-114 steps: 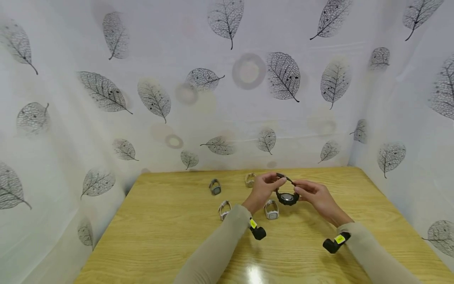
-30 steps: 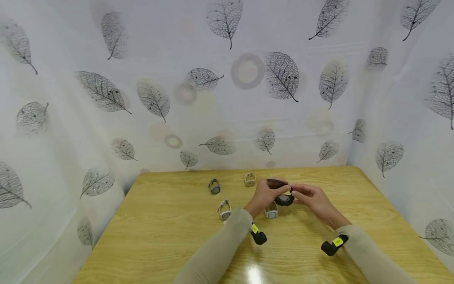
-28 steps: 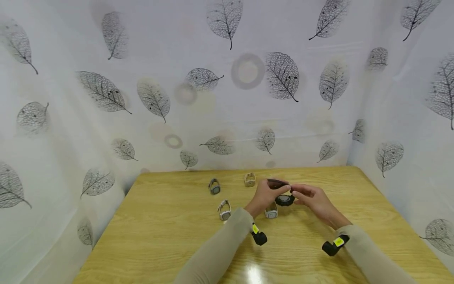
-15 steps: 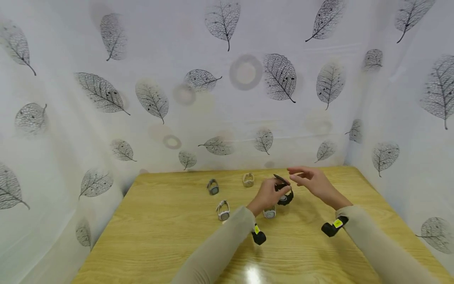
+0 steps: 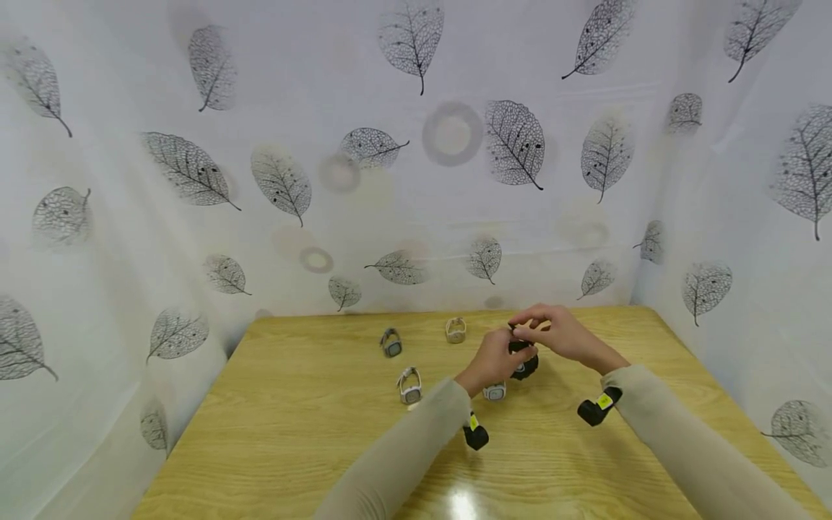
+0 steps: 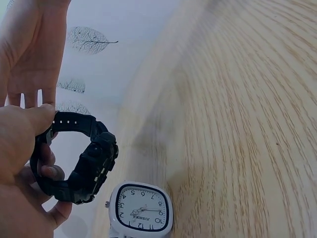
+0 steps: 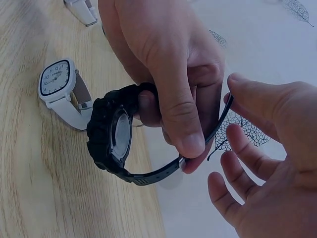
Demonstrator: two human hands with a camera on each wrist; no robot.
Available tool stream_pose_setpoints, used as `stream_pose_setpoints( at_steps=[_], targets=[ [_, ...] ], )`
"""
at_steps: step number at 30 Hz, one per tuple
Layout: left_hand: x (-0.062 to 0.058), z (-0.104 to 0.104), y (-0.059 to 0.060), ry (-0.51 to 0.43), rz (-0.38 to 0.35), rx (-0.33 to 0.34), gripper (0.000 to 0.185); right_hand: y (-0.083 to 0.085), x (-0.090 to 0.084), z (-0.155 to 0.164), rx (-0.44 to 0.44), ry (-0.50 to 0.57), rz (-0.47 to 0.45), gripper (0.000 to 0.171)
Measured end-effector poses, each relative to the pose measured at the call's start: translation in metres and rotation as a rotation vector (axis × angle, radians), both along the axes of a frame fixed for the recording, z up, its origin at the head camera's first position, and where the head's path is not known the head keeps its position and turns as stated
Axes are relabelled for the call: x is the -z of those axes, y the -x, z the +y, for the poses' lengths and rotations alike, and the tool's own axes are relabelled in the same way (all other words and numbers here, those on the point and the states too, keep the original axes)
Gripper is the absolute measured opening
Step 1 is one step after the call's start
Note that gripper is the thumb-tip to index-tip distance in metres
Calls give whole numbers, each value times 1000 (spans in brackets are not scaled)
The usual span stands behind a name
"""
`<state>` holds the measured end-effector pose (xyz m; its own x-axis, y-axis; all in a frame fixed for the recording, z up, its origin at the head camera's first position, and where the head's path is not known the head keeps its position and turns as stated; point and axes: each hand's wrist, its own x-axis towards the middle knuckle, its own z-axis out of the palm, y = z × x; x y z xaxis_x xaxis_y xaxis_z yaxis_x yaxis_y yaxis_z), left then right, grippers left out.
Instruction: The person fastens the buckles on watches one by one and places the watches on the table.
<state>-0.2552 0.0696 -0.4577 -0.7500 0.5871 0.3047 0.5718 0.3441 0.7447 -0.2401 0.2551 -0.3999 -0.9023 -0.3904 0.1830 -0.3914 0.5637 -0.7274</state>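
A black digital-style wristwatch (image 5: 528, 367) is held above the table, its strap bent into a loop. My left hand (image 5: 492, 359) grips the strap near the metal buckle, thumb on top and fingers inside the loop, as the right wrist view shows. The loose strap end (image 7: 220, 124) sticks out past the left fingers. My right hand (image 5: 560, 334) pinches that tip between thumb and index finger, the other fingers spread loosely. The silver case back (image 7: 120, 134) faces the right wrist camera. A white square-faced watch (image 6: 142, 210) stands on the table just below the left hand.
On the wooden table (image 5: 292, 433), a grey watch (image 5: 392, 347) and a beige watch (image 5: 456, 334) stand farther back. Another white watch (image 5: 410, 392) is left of my left forearm. A leaf-patterned curtain (image 5: 364, 217) hangs behind the table.
My right hand let go of the watch about half a second ago, rose to the right, then came back left and took the strap tip. My left hand has kept its grip on the watch.
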Motion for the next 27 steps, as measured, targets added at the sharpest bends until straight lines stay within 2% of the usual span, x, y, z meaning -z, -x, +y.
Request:
stream_pose_setpoints(
  at_steps=[4, 9, 15, 27],
  targets=[
    [4, -1, 0, 1, -24, -6, 24, -2, 2, 0, 1, 3, -4, 26],
    [8, -3, 0, -30, -72, -58, 28, -6, 4, 3, 9, 20, 7, 29],
    [12, -10, 2, -86, -23, -103, 28, -5, 10, 12, 47, 140, -54, 34],
    [13, -11, 1, -171, 45, -75, 13, -8, 20, 25, 51, 361, -118, 43]
  ],
)
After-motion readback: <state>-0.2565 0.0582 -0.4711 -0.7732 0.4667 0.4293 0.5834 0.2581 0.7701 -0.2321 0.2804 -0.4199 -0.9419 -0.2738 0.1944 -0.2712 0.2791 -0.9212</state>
